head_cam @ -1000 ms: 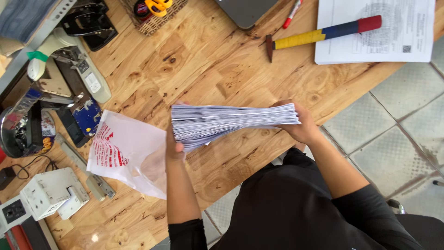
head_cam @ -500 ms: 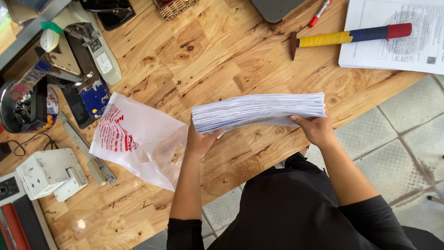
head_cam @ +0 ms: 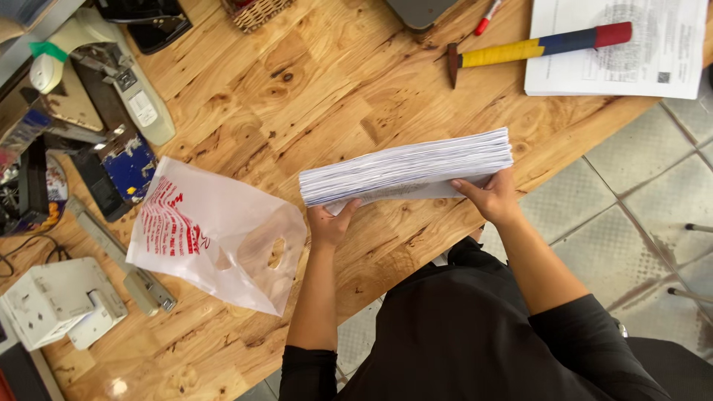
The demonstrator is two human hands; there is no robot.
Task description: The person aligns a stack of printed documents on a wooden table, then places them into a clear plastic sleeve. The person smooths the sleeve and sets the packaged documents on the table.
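1. A thick stack of paper [head_cam: 407, 166] is held edge-on just above the wooden bench [head_cam: 297, 89], near its front edge.
2. The left hand [head_cam: 329, 223] grips the stack's left end from below, thumb pressed against the bottom sheets.
3. The right hand [head_cam: 492, 197] pinches the right end, fingers curled under it.
4. A clear plastic bag [head_cam: 219, 234] with red print lies flat just left of the left hand.
5. A hammer [head_cam: 536, 47] and a printed sheet [head_cam: 616, 46] lie toward the far right corner.
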